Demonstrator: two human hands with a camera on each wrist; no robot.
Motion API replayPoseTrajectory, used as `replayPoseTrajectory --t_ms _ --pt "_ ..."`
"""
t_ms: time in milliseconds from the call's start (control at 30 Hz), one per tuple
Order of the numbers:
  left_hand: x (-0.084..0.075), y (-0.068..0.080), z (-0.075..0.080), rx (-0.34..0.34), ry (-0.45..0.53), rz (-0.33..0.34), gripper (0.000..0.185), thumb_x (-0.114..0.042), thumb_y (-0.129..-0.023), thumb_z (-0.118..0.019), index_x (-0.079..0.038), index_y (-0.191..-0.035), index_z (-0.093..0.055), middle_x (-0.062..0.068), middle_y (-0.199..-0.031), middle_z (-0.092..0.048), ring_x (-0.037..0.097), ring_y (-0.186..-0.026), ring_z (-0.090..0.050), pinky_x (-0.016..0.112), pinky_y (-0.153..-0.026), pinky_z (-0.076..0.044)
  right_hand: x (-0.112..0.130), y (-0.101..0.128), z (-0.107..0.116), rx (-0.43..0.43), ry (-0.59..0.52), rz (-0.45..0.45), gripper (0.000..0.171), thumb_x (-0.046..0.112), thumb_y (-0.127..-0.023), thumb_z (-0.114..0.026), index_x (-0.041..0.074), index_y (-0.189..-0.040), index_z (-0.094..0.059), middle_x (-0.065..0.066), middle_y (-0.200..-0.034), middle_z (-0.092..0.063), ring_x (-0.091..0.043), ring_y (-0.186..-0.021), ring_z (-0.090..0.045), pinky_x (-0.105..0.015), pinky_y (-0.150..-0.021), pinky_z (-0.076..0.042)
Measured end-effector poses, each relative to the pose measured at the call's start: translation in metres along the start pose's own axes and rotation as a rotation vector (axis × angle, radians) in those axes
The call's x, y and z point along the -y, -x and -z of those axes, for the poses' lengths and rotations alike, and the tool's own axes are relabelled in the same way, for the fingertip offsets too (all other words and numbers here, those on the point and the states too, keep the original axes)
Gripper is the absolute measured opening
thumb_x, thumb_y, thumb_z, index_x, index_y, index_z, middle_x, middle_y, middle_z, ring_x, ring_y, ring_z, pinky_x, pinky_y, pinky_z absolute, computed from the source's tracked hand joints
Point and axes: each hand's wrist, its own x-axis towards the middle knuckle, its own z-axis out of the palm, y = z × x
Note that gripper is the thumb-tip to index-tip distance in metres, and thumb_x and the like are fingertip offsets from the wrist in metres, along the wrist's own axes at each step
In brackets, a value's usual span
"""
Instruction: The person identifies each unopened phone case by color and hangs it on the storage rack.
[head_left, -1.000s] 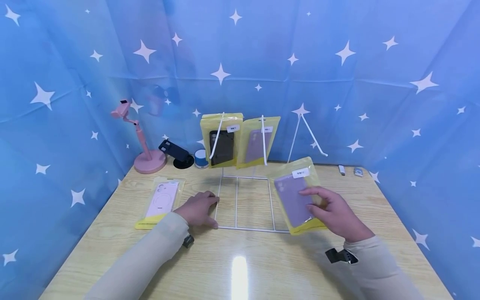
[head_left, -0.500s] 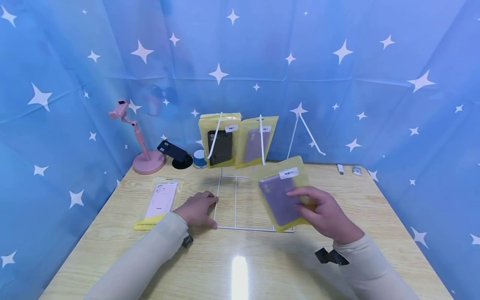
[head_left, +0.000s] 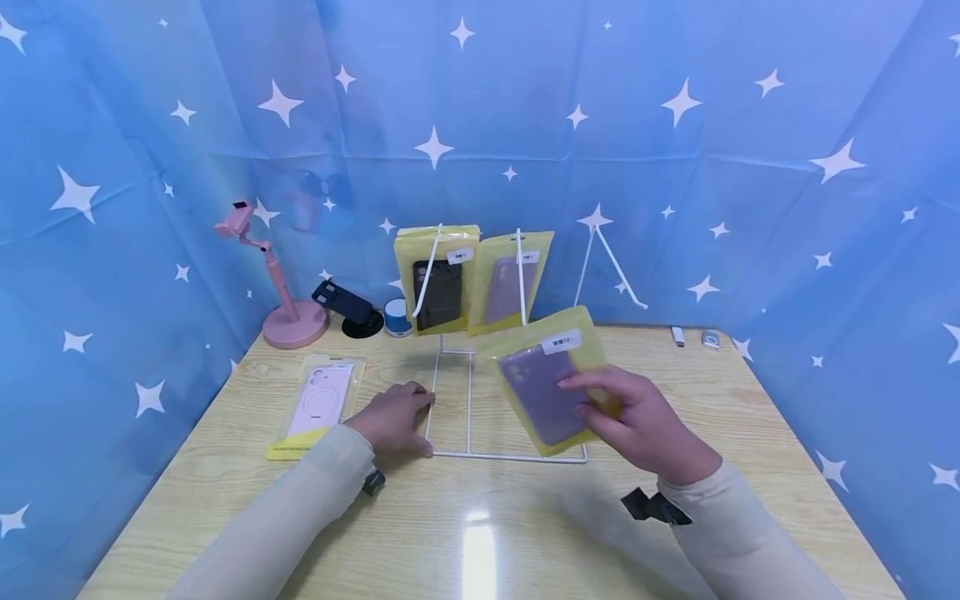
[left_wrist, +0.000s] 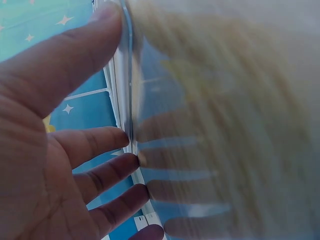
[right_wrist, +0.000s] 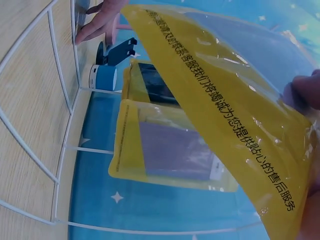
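Observation:
My right hand (head_left: 637,423) pinches a yellow-edged clear packet with a purple phone case (head_left: 543,392), thumb and forefinger on its right side. The packet is held tilted over the base of a white wire display rack (head_left: 510,457); printed text shows on its yellow strip (right_wrist: 225,110) in the right wrist view. My left hand (head_left: 393,419) rests at the rack's left base wire, thumb and fingers spread, fingertips on the tabletop in the left wrist view. On the rack's hooks hang packets with a black phone case (head_left: 438,293) and a purple phone case (head_left: 510,290). The right hook (head_left: 621,271) is bare.
A packet with a pink phone case (head_left: 324,404) lies left of my left hand. Behind it stand a pink stand (head_left: 295,325), a black phone-shaped thing on a stand (head_left: 345,302) and a blue-and-white cylinder (head_left: 397,318). Two small items, one a white stick (head_left: 678,336), lie back right.
My right hand has moved left with the purple phone case packet, which now overlaps the rack base's middle. My left hand stays at the rack's left wire.

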Motion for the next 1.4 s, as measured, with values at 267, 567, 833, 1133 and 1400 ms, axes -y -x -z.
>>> replayPoseTrajectory --t_ms 267,567,833,1133,1400 --pt "-0.001 0.000 0.000 0.000 0.002 0.006 0.096 -0.052 -0.077 -0.092 -0.016 -0.157 -0.052 0.009 -0.158 -0.048 0.033 -0.143 -0.047 0.053 -0.120 -0.040 -0.002 -0.009 -0.002 0.006 0.040 -0.076 0.049 -0.019 -0.087 -0.066 0.013 -0.123 -0.073 -0.016 -0.123 -0.072 -0.030 -0.104 -0.069 -0.040 -0.074 -0.066" --pt "-0.001 0.001 0.000 0.000 -0.004 -0.001 0.096 -0.052 -0.077 -0.092 -0.015 -0.156 -0.053 0.009 -0.157 -0.049 0.033 -0.142 -0.047 0.054 -0.120 -0.040 -0.012 -0.021 -0.007 0.009 0.043 -0.194 0.043 -0.014 -0.092 -0.064 0.010 -0.127 -0.072 -0.017 -0.131 -0.068 -0.039 -0.110 -0.069 -0.046 -0.076 -0.066" --pt "-0.001 0.000 0.000 -0.001 0.000 0.001 0.096 -0.052 -0.077 -0.093 -0.015 -0.156 -0.053 0.009 -0.158 -0.049 0.033 -0.142 -0.047 0.054 -0.119 -0.041 -0.026 -0.035 -0.012 -0.015 0.036 -0.235 0.041 -0.011 -0.094 -0.063 0.009 -0.129 -0.071 -0.015 -0.137 -0.067 -0.036 -0.114 -0.067 -0.043 -0.081 -0.066" --pt "-0.001 0.000 -0.001 0.000 -0.018 0.002 0.096 -0.053 -0.077 -0.092 -0.016 -0.156 -0.053 0.009 -0.157 -0.049 0.033 -0.141 -0.048 0.054 -0.119 -0.041 -0.041 -0.054 -0.020 -0.051 -0.005 -0.288 0.041 -0.008 -0.096 -0.063 0.010 -0.132 -0.069 -0.019 -0.147 -0.061 -0.041 -0.131 -0.060 -0.056 -0.090 -0.062" --pt "-0.002 0.000 0.000 -0.006 -0.015 -0.001 0.096 -0.051 -0.077 -0.093 -0.015 -0.156 -0.053 0.009 -0.156 -0.050 0.032 -0.141 -0.048 0.054 -0.119 -0.041 -0.058 -0.072 -0.026 -0.085 0.007 -0.292 0.043 -0.003 -0.098 -0.064 0.012 -0.138 -0.066 -0.020 -0.152 -0.056 -0.044 -0.128 -0.061 -0.060 -0.090 -0.060"
